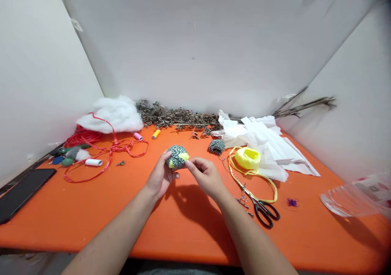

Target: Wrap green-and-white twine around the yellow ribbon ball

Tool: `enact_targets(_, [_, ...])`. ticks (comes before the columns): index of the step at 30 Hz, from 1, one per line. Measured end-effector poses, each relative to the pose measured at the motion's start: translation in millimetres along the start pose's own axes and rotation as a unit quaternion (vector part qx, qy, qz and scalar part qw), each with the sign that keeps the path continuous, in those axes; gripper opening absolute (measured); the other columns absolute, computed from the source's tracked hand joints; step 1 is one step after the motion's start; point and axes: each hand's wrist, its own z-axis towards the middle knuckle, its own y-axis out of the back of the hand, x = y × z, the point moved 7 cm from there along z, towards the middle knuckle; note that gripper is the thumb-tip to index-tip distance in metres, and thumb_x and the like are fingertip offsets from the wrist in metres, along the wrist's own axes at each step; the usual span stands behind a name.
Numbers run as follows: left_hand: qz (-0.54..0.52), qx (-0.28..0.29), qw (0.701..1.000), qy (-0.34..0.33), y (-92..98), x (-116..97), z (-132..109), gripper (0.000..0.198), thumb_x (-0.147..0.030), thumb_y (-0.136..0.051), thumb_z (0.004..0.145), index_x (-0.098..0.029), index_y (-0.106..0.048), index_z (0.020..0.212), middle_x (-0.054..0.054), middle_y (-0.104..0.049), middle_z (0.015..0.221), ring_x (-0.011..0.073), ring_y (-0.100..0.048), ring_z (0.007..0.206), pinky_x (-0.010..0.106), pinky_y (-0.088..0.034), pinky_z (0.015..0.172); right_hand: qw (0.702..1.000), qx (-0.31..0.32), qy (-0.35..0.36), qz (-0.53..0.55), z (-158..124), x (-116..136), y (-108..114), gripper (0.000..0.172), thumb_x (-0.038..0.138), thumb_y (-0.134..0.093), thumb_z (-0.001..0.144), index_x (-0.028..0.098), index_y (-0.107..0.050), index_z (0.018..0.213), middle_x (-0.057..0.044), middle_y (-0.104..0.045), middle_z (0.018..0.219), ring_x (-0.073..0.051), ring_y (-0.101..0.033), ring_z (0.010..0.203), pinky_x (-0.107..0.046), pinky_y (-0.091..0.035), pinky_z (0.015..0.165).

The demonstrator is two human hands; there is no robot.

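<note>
Above the middle of the orange table (pixel 189 242) I hold a small ball wrapped in dark green and white twine (pixel 176 154), with yellow patches on its right and lower side. My left hand (pixel 161 175) is closed around its left side and underside. The thumb and fingertips of my right hand (pixel 204 175) pinch its right edge at a yellow patch. To the right lie a ball of the same speckled twine (pixel 216 146), a hollow roll of yellow ribbon (pixel 248 158) with a loose tail, and black-handled scissors (pixel 262 210).
Red plastic string (pixel 116 147), white stuffing (pixel 117 114), thread spools (pixel 94 162) and a phone (pixel 24 193) are at left. Dried plant stems (pixel 180 118) line the back wall. White sheets (pixel 265 140), a purple tangle (pixel 292 202) and a clear plastic cup (pixel 351 197) lie right.
</note>
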Motion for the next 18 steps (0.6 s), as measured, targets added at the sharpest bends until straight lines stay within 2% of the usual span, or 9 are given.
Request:
enact_targets(5, [0.005, 0.007, 1.000, 0.021, 0.6, 4.2, -0.1, 0.035, -0.042, -0.075, 0.078, -0.017, -0.065, 0.101, 0.004, -0.074, 0.086, 0.0149, -0.069, 0.067, 0.019, -0.046, 0.044, 0.999, 0.013, -0.016, 0.029, 1.4, -1.6, -1.5, 0.042, 0.059, -0.063, 0.087, 0.019, -0.071, 0.080, -0.006, -0.074, 0.077, -0.021, -0.068, 0.076, -0.031, -0.051, 0.073])
enact_targets(10, [0.025, 0.013, 1.000, 0.005, 1.7, 5.6, -1.0, 0.048, -0.029, -0.089, 0.066, -0.019, -0.065, 0.106, 0.001, -0.073, 0.088, 0.0124, -0.067, 0.070, 0.017, -0.045, 0.049, 0.998, 0.030, -0.038, 0.045, 2.3, -3.2, -3.0, 0.045, 0.061, -0.066, 0.084, 0.017, -0.071, 0.076, -0.003, -0.066, 0.068, -0.017, -0.061, 0.068, -0.029, -0.048, 0.066])
enact_targets(14, [0.027, 0.027, 0.999, 0.020, -0.3, 7.2, -1.9, 0.046, -0.039, -0.085, 0.069, -0.015, -0.069, 0.105, 0.006, -0.074, 0.095, 0.0132, -0.065, 0.073, 0.019, -0.045, 0.052, 0.996, 0.040, -0.057, 0.048, 2.7, -3.9, -4.0, 0.051, 0.067, -0.065, 0.081, 0.017, -0.069, 0.074, 0.001, -0.054, 0.059, -0.013, -0.048, 0.057, -0.026, -0.039, 0.055])
enact_targets(18, [0.033, 0.031, 0.999, 0.024, -0.2, 8.9, -0.8, 0.045, -0.047, -0.078, 0.075, -0.015, -0.072, 0.105, 0.009, -0.074, 0.099, 0.0172, -0.065, 0.082, 0.024, -0.049, 0.062, 0.995, 0.040, -0.075, 0.042, 2.8, -5.6, -2.7, 0.053, 0.069, -0.065, 0.080, 0.017, -0.067, 0.071, 0.003, -0.046, 0.058, -0.011, -0.037, 0.054, -0.025, -0.030, 0.051])
